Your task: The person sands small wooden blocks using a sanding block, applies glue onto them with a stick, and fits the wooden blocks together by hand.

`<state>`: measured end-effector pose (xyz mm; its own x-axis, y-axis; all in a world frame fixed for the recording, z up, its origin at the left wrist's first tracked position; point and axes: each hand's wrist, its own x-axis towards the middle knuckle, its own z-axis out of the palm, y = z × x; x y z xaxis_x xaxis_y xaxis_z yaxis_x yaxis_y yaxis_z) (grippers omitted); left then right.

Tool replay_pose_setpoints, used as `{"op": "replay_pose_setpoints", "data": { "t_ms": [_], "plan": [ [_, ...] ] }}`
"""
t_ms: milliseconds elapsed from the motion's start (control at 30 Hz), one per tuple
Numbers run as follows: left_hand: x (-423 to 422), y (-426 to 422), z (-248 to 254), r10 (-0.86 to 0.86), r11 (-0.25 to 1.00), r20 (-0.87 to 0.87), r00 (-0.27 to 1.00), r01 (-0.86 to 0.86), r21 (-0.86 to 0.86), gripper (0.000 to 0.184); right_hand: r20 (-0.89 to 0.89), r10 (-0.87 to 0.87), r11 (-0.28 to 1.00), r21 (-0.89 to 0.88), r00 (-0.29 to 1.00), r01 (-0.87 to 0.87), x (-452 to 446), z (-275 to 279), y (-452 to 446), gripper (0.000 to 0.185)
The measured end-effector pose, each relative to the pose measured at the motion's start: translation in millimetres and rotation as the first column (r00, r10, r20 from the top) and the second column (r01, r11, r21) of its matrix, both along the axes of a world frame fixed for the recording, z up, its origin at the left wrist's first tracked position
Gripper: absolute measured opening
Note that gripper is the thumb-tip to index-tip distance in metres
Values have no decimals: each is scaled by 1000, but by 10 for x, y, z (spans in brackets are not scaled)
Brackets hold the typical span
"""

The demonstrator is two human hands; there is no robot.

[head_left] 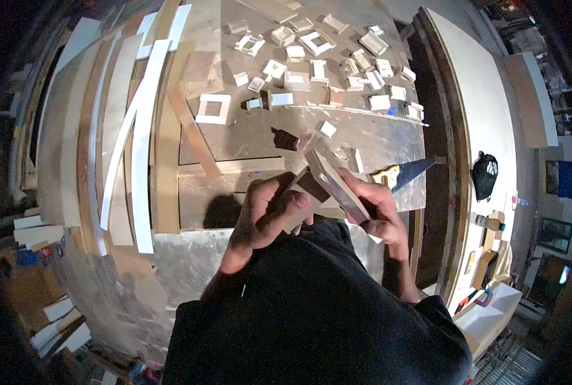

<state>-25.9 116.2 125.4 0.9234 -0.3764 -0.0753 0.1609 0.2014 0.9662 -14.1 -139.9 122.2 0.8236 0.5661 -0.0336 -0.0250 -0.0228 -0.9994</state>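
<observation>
Left hand and right hand pinch small pale wooden box-like piece between them, near grey-brown counter; yellow-handled, dark-bladed handsaw beyond right hand.

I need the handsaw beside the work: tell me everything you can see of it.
The handsaw lies on the worktable, just beyond the right hand. Its handle is yellow and black; the dark blue-grey blade looks like metal and narrows away from the handle. The tip points right, past the table's edge. Nobody grips it; whether the hand brushes the handle is unclear. The teeth are too small to make out.
</observation>
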Motion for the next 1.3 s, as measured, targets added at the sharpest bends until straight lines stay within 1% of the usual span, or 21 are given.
{"op": "replay_pose_setpoints", "data": {
  "t_ms": [100, 200, 267, 300, 333, 367, 467, 533, 600, 667, 733, 833, 900, 933, 967, 1000, 1033, 1067, 1133, 1200, 1300],
  "plan": [
    [-124, -84, -52, 11, 1000, -20, 1000, -10, 21, 35, -72, -33, 995, -92, 997, 26, -73, 12, -35, 93],
    [-199, -155, -13, 38, 999, -31, 999, -39, -38, 41, -239, 8, 999, -34, 971, -17, -125, 60, -18, 91],
    [-184, -146, -40, 172, 968, -117, 978, -190, -165, 47, -134, 23, 982, -183, 991, -47, -128, 60, -88, 87],
    [-223, -93, 42, 185, 933, -236, 954, -246, -262, 49, 36, 48, 943, -330, 998, -34, -128, 49, -127, 85],
    [-242, -41, -47, 177, 914, -247, 953, -252, -317, 50, 82, -3, 926, -376, 997, 34, -162, -93, -202, 86],
    [-281, 3, -139, 159, 895, -265, 951, -252, -369, 51, 42, -64, 957, -280, 997, 73, -183, -312, -298, 90],
    [-288, 24, -63, 122, 882, -309, 943, -246, -402, 51, -129, -211, 976, -85, 969, 202, -318, -59, -100, 94],
    [-289, 4, 52, 110, 895, -304, 946, -228, -383, 51, 22, -179, 984, 13, 984, 179, -362, 26, 47, 97],
    [-337, -99, 100, 68, 893, -324, 944, -202, -403, 50, 319, -124, 992, 5, 940, 130, -240, -172, 130, 94],
    [-384, -135, 31, -23, 865, -333, 943, -149, -480, 48, 231, -147, 971, -150, 962, 184, -227, 126, 320, 93],
    [-430, -125, -46, -70, 835, -319, 945, -119, -537, 49, 408, -140, 976, -98, 902, 195, -185, 127, 376, 90],
    [-504, -163, -78, -116, 770, -329, 937, -124, -625, 47, 430, -145, 983, -44, 891, 181, -230, -9, 333, 90],
    [-503, -217, -83, -162, 601, -514, 842, -328, -728, 44, 471, -113, 963, -164, 875, 213, -95, 15, 283, 87],
    [-486, -145, -131, -292, 551, -415, 862, -203, -810, 37, 444, -149, 935, -227, 884, 271, -28, 49, 297, 85],
    [-449, -152, -161, -302, 555, -414, 859, -195, -809, 37, 419, -188, 901, -285, 888, 326, 26, 61, 308, 84],
    [-415, -153, -187, -449, 359, -268, 852, -103, -928, 32, 471, -238, 930, -141, 850, 338, 49, -30, 283, 81],
    [-386, -153, -225, -553, 136, -98, 828, -27, -990, 29, 352, -322, 941, 16, 879, 339, 29, -70, 284, 79],
    [-331, -235, -324, -527, -56, 79, 846, 58, -997, 26, 286, -340, 938, 31, 896, 346, -16, -53, 286, 78],
    [-324, -227, -356, -505, -95, 113, 856, 75, -993, 17, 219, -349, 937, 47, 911, 347, -98, 10, 317, 78],
    [-375, -219, -421, -531, -128, 115, 839, 54, -990, 11, 290, -259, 966, 66, 921, 251, -157, 52, 338, 80],
    [-532, -237, -466, -476, 2, -69, 877, -77, -997, 20, 517, -82, 978, -121, 852, 167, -196, 85, 390, 93]
  ]
}}
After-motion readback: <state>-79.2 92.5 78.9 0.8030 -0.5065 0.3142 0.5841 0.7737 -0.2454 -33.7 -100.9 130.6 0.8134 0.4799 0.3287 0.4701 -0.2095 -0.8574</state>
